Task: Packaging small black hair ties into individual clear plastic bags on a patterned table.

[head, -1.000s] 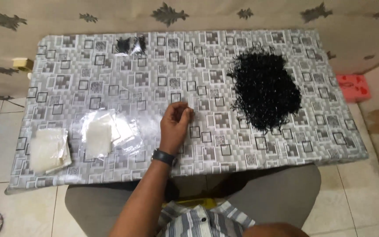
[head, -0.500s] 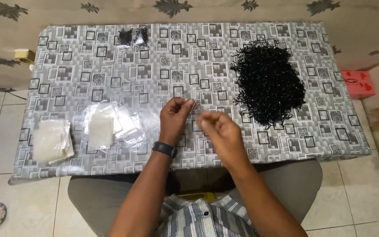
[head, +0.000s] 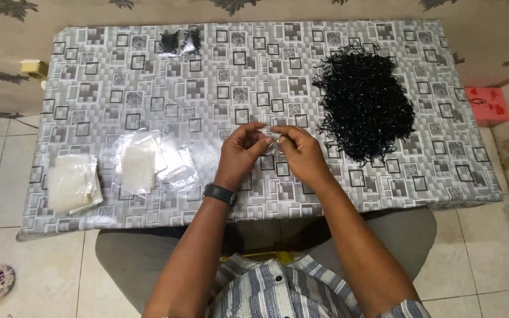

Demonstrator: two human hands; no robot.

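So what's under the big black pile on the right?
The black pile lies directly on the grey patterned tablecloth, which shows all around it. Anything beneath its middle is covered and cannot be seen.

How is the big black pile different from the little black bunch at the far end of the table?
The big black pile is far larger and lies loose, spread wide on the right; the little black bunch is tiny and sits at the far left edge, seemingly inside clear plastic. The pile lies nearer the hands; the bunch lies farther away. Both look like the same small black pieces on the patterned table.
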